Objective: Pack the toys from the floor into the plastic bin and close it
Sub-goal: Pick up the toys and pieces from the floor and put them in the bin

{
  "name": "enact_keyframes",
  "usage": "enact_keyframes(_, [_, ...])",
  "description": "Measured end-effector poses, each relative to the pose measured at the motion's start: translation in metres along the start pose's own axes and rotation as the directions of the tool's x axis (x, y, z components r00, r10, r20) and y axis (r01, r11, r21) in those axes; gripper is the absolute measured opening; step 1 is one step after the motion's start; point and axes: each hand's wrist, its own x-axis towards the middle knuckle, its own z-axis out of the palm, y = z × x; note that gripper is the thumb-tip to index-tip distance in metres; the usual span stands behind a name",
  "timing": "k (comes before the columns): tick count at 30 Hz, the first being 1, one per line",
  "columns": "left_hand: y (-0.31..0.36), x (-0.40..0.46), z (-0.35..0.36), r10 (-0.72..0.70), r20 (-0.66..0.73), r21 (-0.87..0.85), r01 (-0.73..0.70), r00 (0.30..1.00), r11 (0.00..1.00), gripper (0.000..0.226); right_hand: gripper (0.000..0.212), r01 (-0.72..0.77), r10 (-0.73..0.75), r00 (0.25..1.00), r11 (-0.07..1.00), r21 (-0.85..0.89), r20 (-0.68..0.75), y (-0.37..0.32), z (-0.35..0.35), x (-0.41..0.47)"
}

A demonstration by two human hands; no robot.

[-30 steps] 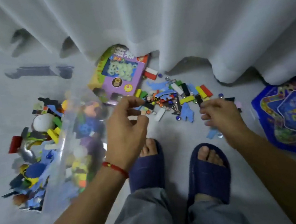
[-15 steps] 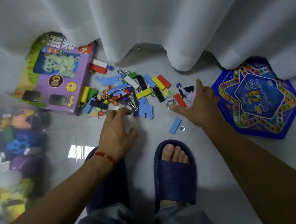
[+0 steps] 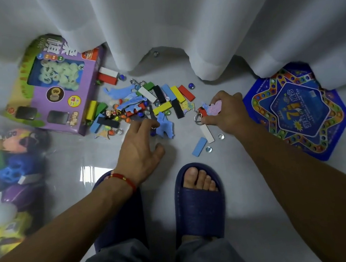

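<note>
The toys [image 3: 142, 104] lie scattered on the floor just right of the purple box [image 3: 56, 86]. The right hand [image 3: 224, 111] pinches a pink piece [image 3: 215, 107] and ring [image 3: 198, 119] in curled fingers; the left hand [image 3: 139, 148] reaches in with fingers spread, touching a blue piece [image 3: 165, 127]. The bin [image 3: 4, 179] sits left of the box.

Right hand [image 3: 225, 110] grips pink piece [image 3: 215, 107] and ring [image 3: 198, 119]. Left hand [image 3: 139, 148] fingers spread, touching blue piece [image 3: 165, 127]. Blocks [image 3: 163, 99] beyond both hands. Bin [image 3: 4, 175] left of left hand; board [image 3: 297, 112] right of right hand.

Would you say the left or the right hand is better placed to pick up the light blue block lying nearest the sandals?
Probably the left hand: it is open, while the right hand already grips small pieces. The light blue block lies between them.
</note>
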Motion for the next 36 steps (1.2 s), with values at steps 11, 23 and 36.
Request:
enact_keyframes(11, [0.016, -0.004, -0.001, 0.054, -0.003, -0.112, -0.055, 0.999, 0.992, 0.037, 0.047, 0.070, -0.054, 0.994, 0.982, 0.176, -0.092, 0.006, 0.011, -0.004])
enact_keyframes(23, [0.028, -0.019, 0.000, -0.128, 0.151, -0.404, 0.179, 0.980, 0.897, 0.026, 0.044, -0.055, 0.217, 0.958, 0.780, 0.623, -0.187, 0.029, -0.003, -0.035])
enact_keyframes(36, [0.028, -0.008, 0.000, -0.114, 0.639, -0.760, 0.602, 0.761, -0.245, 0.036, 0.036, 0.336, -0.374, 0.927, 0.779, 0.529, -0.038, -0.061, 0.002, -0.115])
